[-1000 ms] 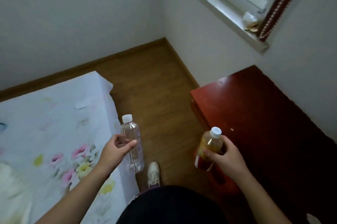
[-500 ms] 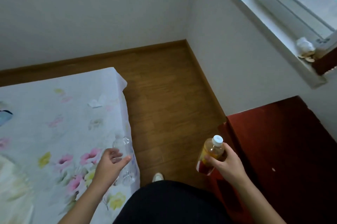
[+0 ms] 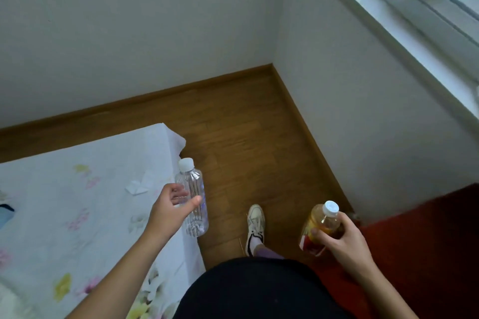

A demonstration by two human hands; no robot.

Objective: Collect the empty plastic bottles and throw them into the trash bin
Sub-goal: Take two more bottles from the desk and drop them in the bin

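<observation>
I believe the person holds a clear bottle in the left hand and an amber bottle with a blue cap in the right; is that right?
Not quite: the head view shows the amber bottle in the right hand has a white cap, not blue. The left hand does hold the clear bottle.

Single view, head-worn, wide-angle. Looks forward and steeply down from standing height into a room corner. Bed (image 3: 77, 215) lower left, wooden floor (image 3: 246, 150) centre, windowsill (image 3: 414, 41) upper right. Both forearms enter from the bottom edge, close to the lens. No second view.
</observation>
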